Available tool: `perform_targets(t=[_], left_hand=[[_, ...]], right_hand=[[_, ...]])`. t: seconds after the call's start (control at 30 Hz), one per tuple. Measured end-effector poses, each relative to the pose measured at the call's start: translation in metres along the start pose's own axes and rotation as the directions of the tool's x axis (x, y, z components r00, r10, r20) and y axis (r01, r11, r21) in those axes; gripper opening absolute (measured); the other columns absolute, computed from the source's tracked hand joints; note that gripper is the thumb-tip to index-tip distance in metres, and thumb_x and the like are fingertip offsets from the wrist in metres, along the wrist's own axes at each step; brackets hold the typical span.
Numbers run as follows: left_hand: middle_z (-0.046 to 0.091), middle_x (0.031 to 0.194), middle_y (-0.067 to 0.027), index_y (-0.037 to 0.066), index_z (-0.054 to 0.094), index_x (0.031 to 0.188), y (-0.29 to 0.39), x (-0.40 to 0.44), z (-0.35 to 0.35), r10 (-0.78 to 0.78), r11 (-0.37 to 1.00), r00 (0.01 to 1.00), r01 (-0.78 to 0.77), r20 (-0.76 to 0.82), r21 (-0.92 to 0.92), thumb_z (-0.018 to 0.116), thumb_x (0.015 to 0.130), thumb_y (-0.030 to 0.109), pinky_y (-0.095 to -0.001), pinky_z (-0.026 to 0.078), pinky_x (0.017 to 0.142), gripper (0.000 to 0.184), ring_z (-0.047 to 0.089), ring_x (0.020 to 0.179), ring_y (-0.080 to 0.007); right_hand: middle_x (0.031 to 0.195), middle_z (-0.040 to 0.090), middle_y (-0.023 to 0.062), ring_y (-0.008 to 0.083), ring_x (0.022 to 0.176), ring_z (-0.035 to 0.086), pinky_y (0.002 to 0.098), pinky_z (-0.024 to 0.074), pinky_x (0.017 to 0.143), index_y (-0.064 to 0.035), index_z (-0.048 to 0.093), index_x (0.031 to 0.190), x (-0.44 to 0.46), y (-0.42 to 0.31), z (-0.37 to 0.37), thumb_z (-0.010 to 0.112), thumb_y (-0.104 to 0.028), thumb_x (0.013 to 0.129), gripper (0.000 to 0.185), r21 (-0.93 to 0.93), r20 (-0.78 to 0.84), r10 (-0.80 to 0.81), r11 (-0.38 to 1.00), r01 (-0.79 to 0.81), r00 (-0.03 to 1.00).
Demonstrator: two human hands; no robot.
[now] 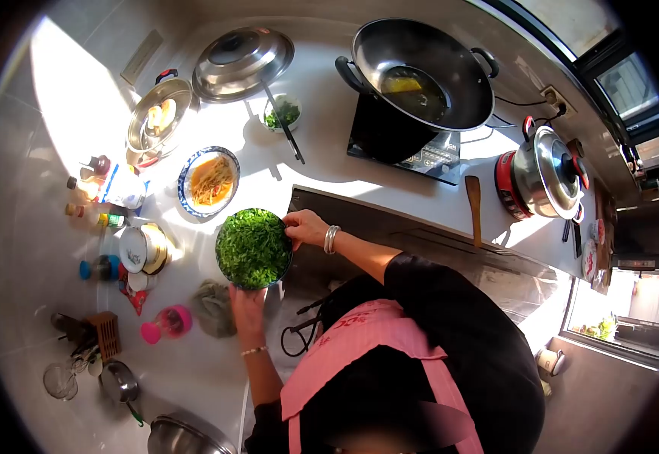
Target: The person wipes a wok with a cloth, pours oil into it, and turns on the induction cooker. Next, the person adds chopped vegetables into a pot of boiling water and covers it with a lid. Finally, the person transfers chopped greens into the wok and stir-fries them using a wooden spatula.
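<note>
- Head view: I have the bowl of chopped greens near mid-frame, towards 9 o'clock, held above the counter's edge.
- My right hand grasps its rim at 3 o'clock; my left hand grips near 6 o'clock, those fingertips hidden beneath.
- I'd judge the greens light, soft and loose, apt to spill if tilted; the bowl probably hard, smooth and breakable. Opposite sides of the rim, or underneath, look the best holds.
- Across the pale counter, I see a plate of shredded food at 10 o'clock, a steel lid at 11, and a wok on a hob at 1.
- Sunlight crosses the room, with a window at 2 o'clock.
</note>
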State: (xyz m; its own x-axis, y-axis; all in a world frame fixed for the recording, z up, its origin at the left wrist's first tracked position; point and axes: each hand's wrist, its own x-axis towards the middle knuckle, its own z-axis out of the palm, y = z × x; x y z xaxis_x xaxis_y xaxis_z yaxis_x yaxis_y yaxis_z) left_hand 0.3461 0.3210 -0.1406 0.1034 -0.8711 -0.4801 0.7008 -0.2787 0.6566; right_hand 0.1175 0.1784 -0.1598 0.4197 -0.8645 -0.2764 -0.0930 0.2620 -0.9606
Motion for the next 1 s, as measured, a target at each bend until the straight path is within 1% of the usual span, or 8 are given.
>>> perform_targets(t=[0.27, 0.53, 0.67, 0.77, 0.8, 0.9, 0.97, 1.0], left_hand=[[0.056, 0.111, -0.0135, 0.002, 0.042, 0.12, 0.009, 0.013, 0.004, 0.037, 0.995, 0.996, -0.028, -0.082, 0.099, 0.039, 0.09, 0.006, -0.0371, 0.054, 0.078, 0.03, 0.061, 0.093, -0.0254], [0.055, 0.113, -0.0099, 0.003, 0.045, 0.12, 0.007, 0.014, 0.006, 0.052, 0.998, 0.984, -0.046, -0.172, 0.039, 0.042, 0.089, 0.009, -0.0324, 0.054, 0.075, 0.032, 0.058, 0.097, -0.0223], [0.054, 0.114, -0.0125, 0.001, 0.044, 0.121, 0.004, 0.015, -0.002, 0.061, 0.998, 0.972, -0.055, -0.226, 0.032, 0.042, 0.091, 0.008, -0.041, 0.053, 0.08, 0.032, 0.057, 0.1, -0.0273], [0.051, 0.119, -0.0141, 0.003, 0.043, 0.12, -0.009, 0.016, -0.026, 0.131, 0.97, 0.975, -0.164, -0.181, -0.18, 0.045, 0.092, 0.013, -0.0468, 0.047, 0.088, 0.03, 0.052, 0.108, -0.0299], [0.046, 0.124, -0.0158, 0.006, 0.041, 0.121, -0.009, 0.015, -0.023, 0.14, 0.971, 0.962, -0.18, -0.235, -0.156, 0.045, 0.093, 0.018, -0.0511, 0.041, 0.093, 0.031, 0.045, 0.115, -0.0323], [0.031, 0.137, -0.0203, -0.002, 0.033, 0.123, -0.006, -0.003, -0.007, 0.144, 0.956, 0.944, -0.21, -0.297, -0.204, 0.041, 0.095, 0.021, -0.0405, 0.03, 0.107, 0.038, 0.035, 0.125, -0.032], [0.029, 0.138, -0.0204, -0.001, 0.03, 0.126, -0.006, -0.036, 0.003, 0.264, 0.96, 0.962, -0.256, -0.066, 0.113, 0.041, 0.095, 0.022, -0.0404, 0.031, 0.106, 0.041, 0.033, 0.126, -0.0321], [0.033, 0.135, -0.0198, -0.001, 0.032, 0.125, -0.001, -0.058, 0.032, 0.257, 0.957, 0.959, -0.235, -0.122, 0.171, 0.041, 0.095, 0.021, -0.0394, 0.034, 0.104, 0.038, 0.037, 0.123, -0.0305]], right_hand=[[0.077, 0.063, 0.0085, 0.0139, 0.064, 0.063, 0.0255, 0.0543, 0.057, 0.0056, 0.06, 0.1, 0.014, 0.0, -0.003, 0.05, -0.004, 0.079, 0.026, -0.027, 0.046, 0.051, 0.998, -0.049, 0.998], [0.079, 0.063, 0.0077, 0.0132, 0.064, 0.063, 0.0251, 0.0545, 0.058, 0.0056, 0.058, 0.104, 0.013, -0.02, 0.001, 0.051, -0.004, 0.081, 0.026, 0.011, 0.053, 0.066, 0.998, -0.066, 0.996], [0.079, 0.063, 0.0083, 0.0139, 0.064, 0.063, 0.0254, 0.0544, 0.058, 0.0055, 0.058, 0.104, 0.016, -0.014, 0.005, 0.051, -0.004, 0.081, 0.026, 0.042, 0.068, 0.061, 0.997, -0.064, 0.996], [0.079, 0.064, 0.0102, 0.0153, 0.064, 0.064, 0.0259, 0.0544, 0.058, 0.0056, 0.059, 0.103, 0.019, -0.011, 0.009, 0.051, -0.004, 0.08, 0.026, -0.056, 0.051, 0.033, 0.998, -0.03, 0.998], [0.067, 0.062, 0.016, 0.0206, 0.056, 0.066, 0.0285, 0.0529, 0.053, 0.0058, 0.06, 0.093, 0.019, -0.012, 0.012, 0.053, -0.009, 0.076, 0.024, -0.091, 0.006, -0.059, 0.994, 0.059, 0.998], [0.073, 0.065, 0.0156, 0.0213, 0.059, 0.067, 0.0298, 0.0539, 0.058, 0.0022, 0.062, 0.095, 0.021, -0.008, 0.012, 0.054, -0.011, 0.076, 0.025, -0.134, -0.004, -0.061, 0.989, 0.06, 0.998], [0.075, 0.066, 0.0155, 0.0205, 0.061, 0.067, 0.0296, 0.0539, 0.06, 0.0056, 0.058, 0.103, 0.019, -0.004, 0.011, 0.057, -0.016, 0.079, 0.031, 0.004, 0.07, 0.028, 1.0, -0.029, 0.997], [0.078, 0.066, 0.0156, 0.0201, 0.061, 0.067, 0.0295, 0.0539, 0.059, 0.0062, 0.056, 0.105, 0.01, -0.009, 0.008, 0.058, -0.018, 0.081, 0.034, 0.047, 0.073, 0.09, 0.994, -0.093, 0.993]])
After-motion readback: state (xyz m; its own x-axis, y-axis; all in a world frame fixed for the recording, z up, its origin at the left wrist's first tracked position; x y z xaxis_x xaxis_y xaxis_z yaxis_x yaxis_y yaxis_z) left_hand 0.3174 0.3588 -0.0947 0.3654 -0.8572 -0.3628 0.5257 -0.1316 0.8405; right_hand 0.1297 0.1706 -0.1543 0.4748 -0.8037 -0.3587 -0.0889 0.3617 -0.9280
